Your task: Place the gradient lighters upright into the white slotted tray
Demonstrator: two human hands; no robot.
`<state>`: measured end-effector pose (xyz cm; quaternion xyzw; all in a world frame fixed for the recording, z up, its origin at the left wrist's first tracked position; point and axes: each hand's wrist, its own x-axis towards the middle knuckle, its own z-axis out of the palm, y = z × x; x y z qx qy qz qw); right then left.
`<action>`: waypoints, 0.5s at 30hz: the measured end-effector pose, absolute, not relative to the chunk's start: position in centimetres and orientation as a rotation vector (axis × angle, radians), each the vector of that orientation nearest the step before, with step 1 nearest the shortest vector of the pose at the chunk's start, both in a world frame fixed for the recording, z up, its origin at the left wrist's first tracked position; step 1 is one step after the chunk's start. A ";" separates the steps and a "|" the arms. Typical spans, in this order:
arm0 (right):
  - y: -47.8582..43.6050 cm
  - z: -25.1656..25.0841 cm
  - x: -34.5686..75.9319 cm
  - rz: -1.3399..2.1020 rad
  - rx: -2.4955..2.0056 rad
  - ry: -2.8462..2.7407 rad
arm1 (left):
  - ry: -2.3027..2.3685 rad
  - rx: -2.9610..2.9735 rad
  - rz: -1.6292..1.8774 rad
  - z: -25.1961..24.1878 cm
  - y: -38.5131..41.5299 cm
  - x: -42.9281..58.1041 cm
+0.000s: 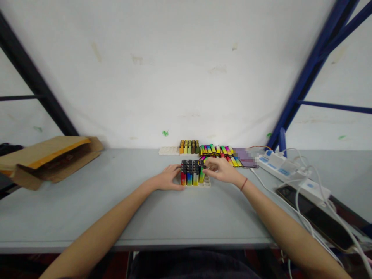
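Note:
Several coloured lighters (190, 179) stand upright in rows in a white tray (207, 185) with round holes. My left hand (167, 179) is curved around the tray's left side, thumb at the front corner and fingers behind. At the right end, my right hand (219, 169) pinches a green and yellow lighter (202, 176), which leans slightly in the front row. Bare holes show in the tray's right column. Behind the right hand lies a pile of colourful lighters (216, 149), partly covered by that hand.
At the wall stand a second group of lighters (189, 147) and a white holed tray (168, 151). A brown paper bag (58, 155) lies at the left. On the right are a purple flat thing (244, 157), white power strips (293, 174), cables and a dark phone (316, 217).

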<state>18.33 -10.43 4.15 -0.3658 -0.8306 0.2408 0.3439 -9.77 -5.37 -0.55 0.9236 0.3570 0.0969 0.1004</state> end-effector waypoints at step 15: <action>-8.9 3.3 19.0 0.270 -1.183 -2.025 | 1.025 2.707 0.254 -0.1 -5.1 -10.1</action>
